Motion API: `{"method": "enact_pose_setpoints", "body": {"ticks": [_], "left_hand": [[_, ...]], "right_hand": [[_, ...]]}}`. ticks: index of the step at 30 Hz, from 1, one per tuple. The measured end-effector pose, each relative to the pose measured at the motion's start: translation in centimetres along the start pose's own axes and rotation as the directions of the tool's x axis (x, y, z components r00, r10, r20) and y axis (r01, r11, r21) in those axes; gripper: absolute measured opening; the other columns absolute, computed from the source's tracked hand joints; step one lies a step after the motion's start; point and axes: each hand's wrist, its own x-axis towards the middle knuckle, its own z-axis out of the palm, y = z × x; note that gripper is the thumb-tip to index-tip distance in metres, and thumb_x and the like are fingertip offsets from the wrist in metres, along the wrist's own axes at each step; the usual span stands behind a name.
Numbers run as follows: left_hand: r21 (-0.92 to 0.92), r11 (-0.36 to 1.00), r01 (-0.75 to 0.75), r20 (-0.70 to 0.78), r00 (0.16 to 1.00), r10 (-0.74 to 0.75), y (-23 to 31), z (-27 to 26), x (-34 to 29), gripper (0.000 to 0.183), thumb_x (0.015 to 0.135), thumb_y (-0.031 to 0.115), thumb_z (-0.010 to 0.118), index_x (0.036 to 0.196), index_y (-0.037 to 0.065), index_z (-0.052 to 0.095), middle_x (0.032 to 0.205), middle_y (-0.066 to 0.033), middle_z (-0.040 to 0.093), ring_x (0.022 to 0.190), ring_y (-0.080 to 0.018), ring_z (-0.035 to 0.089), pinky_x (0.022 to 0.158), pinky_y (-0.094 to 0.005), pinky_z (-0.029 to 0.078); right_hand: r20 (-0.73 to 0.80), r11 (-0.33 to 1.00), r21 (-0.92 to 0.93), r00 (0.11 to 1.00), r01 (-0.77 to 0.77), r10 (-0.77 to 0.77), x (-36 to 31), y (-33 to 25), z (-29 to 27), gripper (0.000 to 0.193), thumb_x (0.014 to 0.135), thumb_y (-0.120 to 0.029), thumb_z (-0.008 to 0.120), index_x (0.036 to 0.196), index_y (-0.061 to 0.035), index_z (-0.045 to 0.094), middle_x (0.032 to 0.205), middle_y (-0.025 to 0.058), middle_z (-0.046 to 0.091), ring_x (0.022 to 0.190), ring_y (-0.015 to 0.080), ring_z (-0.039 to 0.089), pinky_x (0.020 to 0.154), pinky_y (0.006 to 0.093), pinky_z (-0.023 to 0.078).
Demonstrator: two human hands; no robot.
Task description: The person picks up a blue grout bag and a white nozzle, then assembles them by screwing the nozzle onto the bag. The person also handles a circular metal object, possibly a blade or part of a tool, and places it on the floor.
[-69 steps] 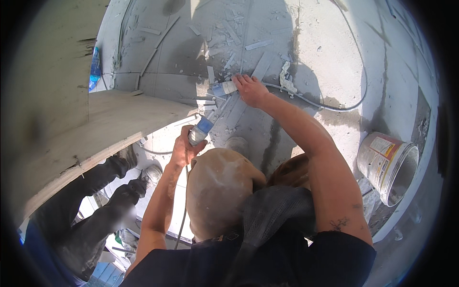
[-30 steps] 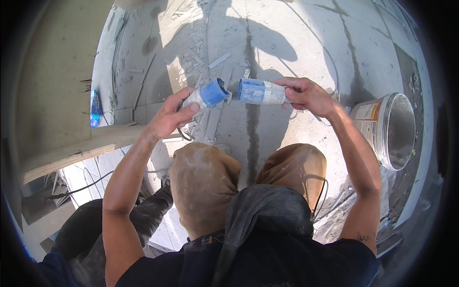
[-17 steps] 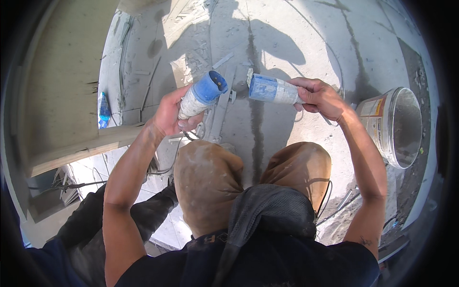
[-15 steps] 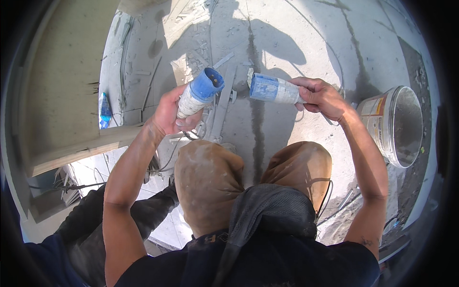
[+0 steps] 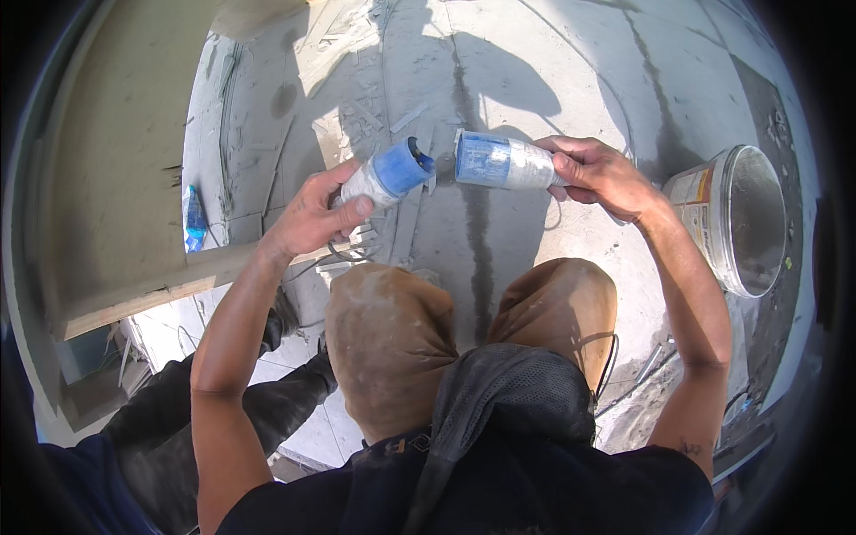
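Observation:
My left hand (image 5: 316, 212) is closed around a dusty blue-and-white industrial power plug (image 5: 399, 171). Its round open end tilts up and to the right, and a cable seems to trail below the hand. From the other side, my right hand (image 5: 602, 176) grips a matching power connector (image 5: 486, 159) by its whitish rear part, thumb on top. This one lies nearly level, its blue end toward the left. The two blue ends face each other over my knees with a small gap between them. White dust or plaster coats both bodies.
A used plastic bucket (image 5: 753, 223) tilts at the right. Wooden boxing (image 5: 125, 169) stands at the left, with a blue bottle-like item (image 5: 194, 218) beside it. Offcut strips and cables litter the dusty floor. Another person's dark-clad legs (image 5: 259, 401) are at lower left.
Both blue ends have come closer together. The left plug has tipped over toward the right, and the right connector has shifted slightly left.

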Motion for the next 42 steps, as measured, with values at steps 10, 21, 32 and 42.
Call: {"method": "enact_pose_setpoints", "body": {"ticks": [10, 21, 32, 42], "left_hand": [[0.747, 0.582, -0.321, -0.005, 0.873, 0.488, 0.5, 2.3, -0.2, 0.061, 0.074, 0.025, 0.08, 0.122, 0.0, 0.053, 0.099, -0.0187, 0.064, 0.085, -0.0382, 0.065, 0.07, -0.0424, 0.053], [0.736, 0.605, -0.303, 0.004, 0.896, 0.445, 1.2, 2.9, -0.5, 0.067, 0.067, 0.022, 0.084, 0.124, 0.002, 0.053, 0.096, -0.0175, 0.063, 0.083, -0.0368, 0.064, 0.069, -0.0401, 0.053], [0.738, 0.614, -0.28, 0.087, 0.942, 0.325, 2.2, 4.1, 0.5, 0.068, 0.074, 0.029, 0.078, 0.129, 0.005, 0.047, 0.097, -0.015, 0.062, 0.087, -0.0367, 0.063, 0.066, -0.0409, 0.051], [0.779, 0.472, -0.413, 0.157, 0.857, 0.492, 1.4, 6.2, 0.5, 0.063, 0.074, 0.041, 0.075, 0.113, -0.002, 0.049, 0.082, -0.0133, 0.055, 0.061, -0.0312, 0.061, 0.05, -0.0393, 0.047]], "right_hand": [[0.051, 0.932, -0.359, 0.998, 0.038, -0.021, -0.9, -2.0, 1.2, 0.053, 0.098, -0.051, 0.045, 0.128, -0.0115, 0.06, 0.093, 0.0071, 0.068, 0.077, 0.0155, 0.061, 0.075, 0.0344, 0.051], [0.136, 0.95, -0.31, 0.991, 0.028, 0.015, -0.8, -1.9, 1.9, 0.054, 0.096, -0.05, 0.048, 0.128, -0.0088, 0.06, 0.093, 0.0059, 0.063, 0.079, 0.0152, 0.056, 0.073, 0.0332, 0.048], [0.119, 0.941, -0.289, 0.982, 0.178, -0.149, -2.8, 0.3, 2.4, 0.062, 0.094, -0.053, 0.051, 0.131, -0.0031, 0.053, 0.107, 0.0136, 0.065, 0.095, 0.0209, 0.061, 0.083, 0.0358, 0.05], [0.098, 0.93, -0.321, 0.983, 0.179, -0.156, -4.4, -1.4, 4.4, 0.053, 0.095, -0.046, 0.05, 0.118, 0.0012, 0.058, 0.082, 0.0147, 0.064, 0.075, 0.0222, 0.062, 0.068, 0.0354, 0.048]]}}
